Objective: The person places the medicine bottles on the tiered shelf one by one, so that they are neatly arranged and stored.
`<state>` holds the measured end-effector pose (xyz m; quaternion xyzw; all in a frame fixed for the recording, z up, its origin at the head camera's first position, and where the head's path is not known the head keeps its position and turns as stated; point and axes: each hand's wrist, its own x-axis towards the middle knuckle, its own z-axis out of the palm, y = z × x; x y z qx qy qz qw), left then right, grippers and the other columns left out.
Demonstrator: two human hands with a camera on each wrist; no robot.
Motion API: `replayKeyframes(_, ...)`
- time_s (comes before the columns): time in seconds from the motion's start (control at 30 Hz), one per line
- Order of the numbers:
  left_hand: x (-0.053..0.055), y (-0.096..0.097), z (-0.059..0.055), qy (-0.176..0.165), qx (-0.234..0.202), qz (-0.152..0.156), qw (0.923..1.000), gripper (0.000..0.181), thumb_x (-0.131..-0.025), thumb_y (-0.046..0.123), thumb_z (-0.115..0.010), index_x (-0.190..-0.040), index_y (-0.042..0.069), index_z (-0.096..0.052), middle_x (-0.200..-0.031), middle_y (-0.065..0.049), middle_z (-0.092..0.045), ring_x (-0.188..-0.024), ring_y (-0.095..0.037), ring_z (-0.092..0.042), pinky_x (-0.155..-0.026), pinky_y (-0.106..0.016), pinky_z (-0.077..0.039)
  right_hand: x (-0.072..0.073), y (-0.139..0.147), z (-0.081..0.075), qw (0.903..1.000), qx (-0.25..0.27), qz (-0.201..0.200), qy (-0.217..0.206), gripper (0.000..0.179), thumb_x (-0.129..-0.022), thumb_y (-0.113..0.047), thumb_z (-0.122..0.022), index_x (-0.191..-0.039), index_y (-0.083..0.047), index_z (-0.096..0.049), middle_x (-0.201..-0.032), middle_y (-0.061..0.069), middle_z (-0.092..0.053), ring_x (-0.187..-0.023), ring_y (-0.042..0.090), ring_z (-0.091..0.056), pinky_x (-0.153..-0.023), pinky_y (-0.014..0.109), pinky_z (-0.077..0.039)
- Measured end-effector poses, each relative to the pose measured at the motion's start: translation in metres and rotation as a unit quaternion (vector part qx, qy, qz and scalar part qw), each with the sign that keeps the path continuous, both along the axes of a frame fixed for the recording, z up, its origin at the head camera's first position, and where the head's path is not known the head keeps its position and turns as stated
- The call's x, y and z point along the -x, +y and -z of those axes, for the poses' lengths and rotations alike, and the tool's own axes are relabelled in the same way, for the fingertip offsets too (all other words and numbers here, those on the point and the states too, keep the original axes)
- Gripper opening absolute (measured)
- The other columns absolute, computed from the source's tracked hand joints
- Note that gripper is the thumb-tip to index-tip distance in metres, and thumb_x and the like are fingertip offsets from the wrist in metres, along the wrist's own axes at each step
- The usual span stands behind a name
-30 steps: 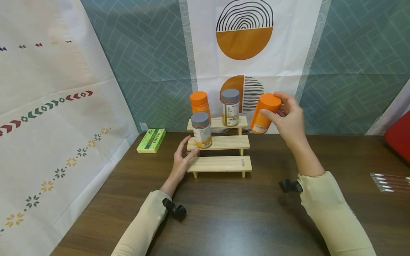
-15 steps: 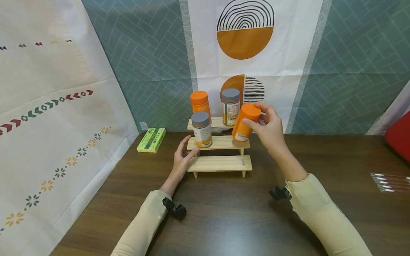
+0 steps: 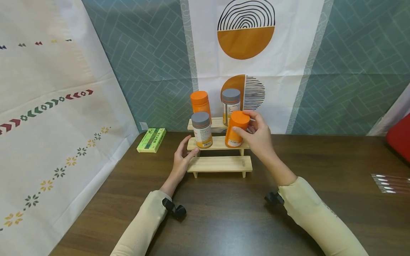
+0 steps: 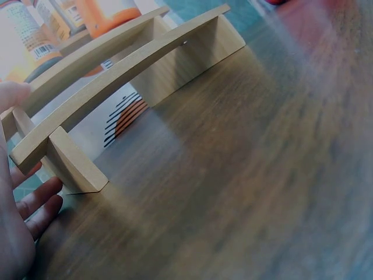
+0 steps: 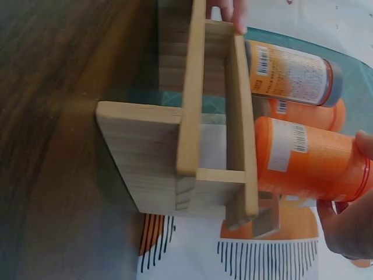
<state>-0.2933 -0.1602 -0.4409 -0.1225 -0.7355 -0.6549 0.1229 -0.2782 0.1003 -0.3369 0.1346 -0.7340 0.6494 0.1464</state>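
My right hand (image 3: 258, 137) holds an orange bottle (image 3: 235, 131) by its upper part, thumb in front and fingers behind. The bottle stands nearly upright at the right end of the middle step of a three-step wooden stand (image 3: 221, 163). In the right wrist view the bottle's base (image 5: 265, 146) is right at the step. My left hand (image 3: 182, 160) holds the stand's left end, thumb at the middle step's front and fingers behind. A grey-capped bottle (image 3: 202, 133) stands on that step's left. On the top step are another orange bottle (image 3: 200, 101) and a grey-capped bottle (image 3: 230, 101).
A green and yellow box (image 3: 151, 140) lies on the brown table (image 3: 217, 220) left of the stand. Thin white-tipped sticks (image 3: 389, 183) lie at the right, near a red object (image 3: 400, 138). Patterned cloth (image 3: 153, 67) hangs close behind the stand.
My right hand has carried the orange bottle left and down from beside the stand to the middle step, turning it more upright. My left hand has stayed at the stand.
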Motion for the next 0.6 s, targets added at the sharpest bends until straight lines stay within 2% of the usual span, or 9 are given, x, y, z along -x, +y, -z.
replayKeyframes(0.1,0.000,0.000,0.000,0.002,0.003,0.002,1.0000,0.058,-0.095,0.010,-0.061,-0.149,0.010,-0.038,-0.154,-0.017,-0.039,-0.088,-0.024,-0.063,-0.080,-0.020,-0.049,0.002,-0.002,0.004,0.9998,-0.012,-0.003,0.017,0.058,-0.088,-0.006,-0.070,-0.139,-0.004,-0.044,-0.140,0.015,-0.049,-0.128,0.031,-0.053,-0.110,0.042,-0.042)
replayKeyframes(0.27,0.000,-0.001,-0.001,0.001,0.004,0.000,1.0000,0.059,-0.095,0.010,-0.061,-0.149,0.007,-0.037,-0.153,-0.018,-0.040,-0.088,-0.025,-0.062,-0.080,-0.020,-0.049,0.006,-0.003,0.007,0.9993,-0.023,-0.003,0.030,0.058,-0.088,-0.009,-0.071,-0.139,-0.006,-0.044,-0.140,0.014,-0.048,-0.127,0.032,-0.053,-0.110,0.044,-0.041)
replayKeyframes(0.47,-0.001,0.000,-0.001,-0.005,0.010,-0.003,0.9999,0.059,-0.095,0.011,-0.061,-0.149,0.009,-0.037,-0.147,-0.018,-0.046,-0.088,-0.016,-0.060,-0.081,-0.021,-0.049,0.009,-0.005,0.010,0.9996,-0.015,-0.007,0.024,0.058,-0.089,-0.011,-0.070,-0.140,-0.006,-0.044,-0.140,0.015,-0.047,-0.125,0.031,-0.052,-0.108,0.045,-0.042)
replayKeyframes(0.6,-0.002,0.000,-0.001,-0.004,0.012,-0.007,0.9999,0.059,-0.094,0.012,-0.061,-0.149,0.010,-0.038,-0.143,-0.019,-0.049,-0.088,-0.012,-0.059,-0.082,-0.021,-0.049,0.012,-0.009,0.012,0.9995,-0.021,-0.009,0.022,0.058,-0.090,-0.014,-0.071,-0.141,-0.011,-0.045,-0.137,0.014,-0.049,-0.119,0.032,-0.055,-0.103,0.047,-0.046)
